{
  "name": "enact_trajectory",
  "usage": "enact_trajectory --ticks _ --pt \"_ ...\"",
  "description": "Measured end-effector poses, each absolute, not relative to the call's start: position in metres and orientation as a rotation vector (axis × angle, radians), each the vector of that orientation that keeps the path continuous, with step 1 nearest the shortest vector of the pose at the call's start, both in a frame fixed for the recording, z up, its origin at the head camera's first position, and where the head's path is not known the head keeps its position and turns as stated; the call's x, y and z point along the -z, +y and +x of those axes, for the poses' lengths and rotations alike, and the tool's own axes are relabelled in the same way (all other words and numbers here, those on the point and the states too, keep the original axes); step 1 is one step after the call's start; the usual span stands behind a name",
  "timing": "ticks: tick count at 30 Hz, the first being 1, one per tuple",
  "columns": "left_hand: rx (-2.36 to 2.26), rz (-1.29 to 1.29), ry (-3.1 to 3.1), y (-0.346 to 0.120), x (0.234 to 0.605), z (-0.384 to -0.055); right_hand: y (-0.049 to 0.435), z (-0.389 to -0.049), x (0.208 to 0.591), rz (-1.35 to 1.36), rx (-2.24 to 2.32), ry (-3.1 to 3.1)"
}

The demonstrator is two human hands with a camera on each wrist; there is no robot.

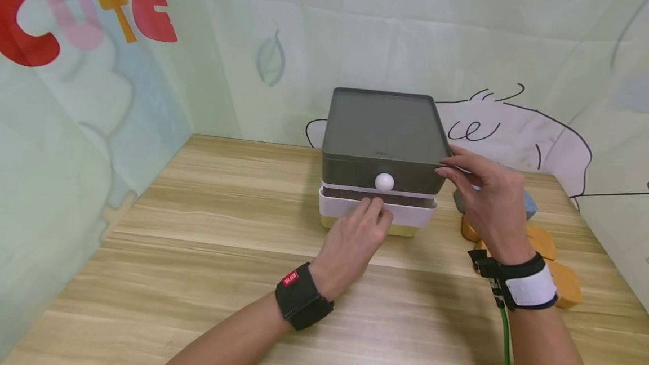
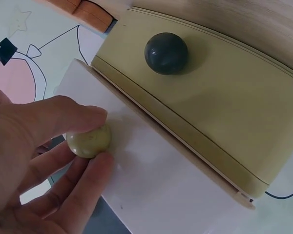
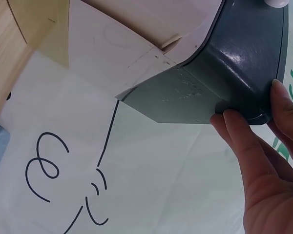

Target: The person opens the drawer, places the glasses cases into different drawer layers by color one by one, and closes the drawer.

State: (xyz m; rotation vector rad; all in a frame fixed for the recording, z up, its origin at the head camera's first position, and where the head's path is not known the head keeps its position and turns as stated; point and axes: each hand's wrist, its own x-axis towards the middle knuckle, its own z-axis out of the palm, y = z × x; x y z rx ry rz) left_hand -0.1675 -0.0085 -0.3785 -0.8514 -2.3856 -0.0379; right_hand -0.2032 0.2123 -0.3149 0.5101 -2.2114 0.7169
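A small stacked drawer box stands on the table, with a dark grey top drawer (image 1: 350, 172), a white middle drawer (image 1: 416, 216) and a yellow bottom drawer (image 2: 219, 107). The white drawer juts forward, leaving a narrow gap above its front. My left hand (image 1: 355, 235) pinches the yellowish knob (image 2: 90, 141) of the white drawer between thumb and fingers. At the front right corner of the grey top, my right hand (image 1: 489, 196) grips the edge with thumb and fingertips. A white knob (image 1: 384, 182) sits on the grey drawer, and a dark knob (image 2: 166, 53) on the yellow one.
To the right, partly behind my right hand and wrist, lie several orange blocks (image 1: 564, 283) and a blue block (image 1: 529, 205). A printed cloth backdrop (image 1: 243, 27) rises behind and beside the wooden table (image 1: 213, 213). A green cable (image 1: 506, 334) hangs from the right wristband.
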Motion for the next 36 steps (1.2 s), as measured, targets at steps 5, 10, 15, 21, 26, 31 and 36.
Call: enact_trajectory --ticks 5,10,15,21,26,31,36 --pt "0.034 -0.853 -2.392 -0.009 0.379 -0.166 0.212 -0.203 0.316 0.499 -0.72 -2.208" --pt "0.025 -0.848 -2.386 -0.009 0.378 -0.164 0.211 -0.204 0.316 0.503 -0.735 -2.187" --pt "0.016 -0.85 -2.374 -0.009 0.377 -0.162 0.211 -0.205 0.316 0.509 -0.743 -2.177" --pt "-0.001 -0.833 -2.362 -0.008 0.378 -0.161 0.211 -0.205 0.316 0.502 -0.73 -2.182" --pt "-0.031 -0.814 -2.356 -0.007 0.378 -0.159 0.211 -0.205 0.316 0.499 -0.73 -2.187" --pt "-0.053 -0.815 -2.362 -0.008 0.377 -0.158 0.211 -0.205 0.316 0.499 -0.739 -2.189" --pt "-0.038 -0.822 -2.365 -0.008 0.376 -0.156 0.211 -0.204 0.316 0.498 -0.737 -2.19"
